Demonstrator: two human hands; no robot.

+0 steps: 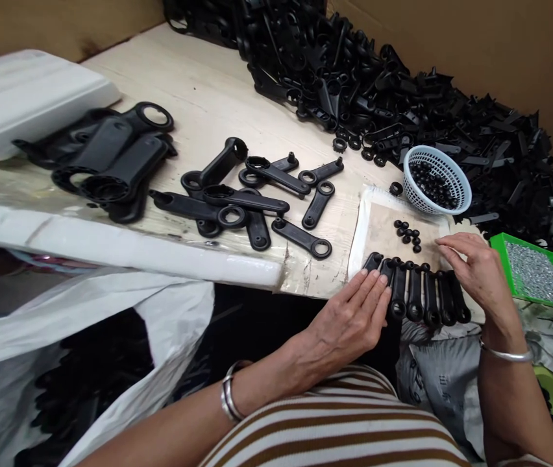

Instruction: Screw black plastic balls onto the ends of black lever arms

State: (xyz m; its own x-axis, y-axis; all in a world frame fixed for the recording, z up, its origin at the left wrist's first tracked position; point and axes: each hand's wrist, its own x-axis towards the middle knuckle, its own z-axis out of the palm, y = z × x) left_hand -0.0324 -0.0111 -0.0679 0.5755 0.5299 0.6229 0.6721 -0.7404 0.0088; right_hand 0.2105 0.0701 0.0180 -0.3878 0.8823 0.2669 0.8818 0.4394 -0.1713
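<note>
Several black plastic crank arms (pixel 415 292) lie side by side in a row at the table's front edge. My left hand (pixel 349 318) rests on the left end of this row, its fingers stretched out and lying over the nearest arms, partly hiding them. Above the right end of the row is my right hand (pixel 476 269), thumb and forefinger brought together in a pinch. Whatever sits between those fingertips is too small to make out. A small cluster of round black caps (pixel 407 235) lies on the pale cloth pad (pixel 378 217) just beyond the row.
A pale blue basket (pixel 410 178) holds more black caps. On the right, a green tray (pixel 499 250) contains small metal pieces. Loose crank arms (pixel 300 237) lie mid-table, a white foam block (pixel 37 104) far left. A big heap of black parts (pixel 378 84) fills the back.
</note>
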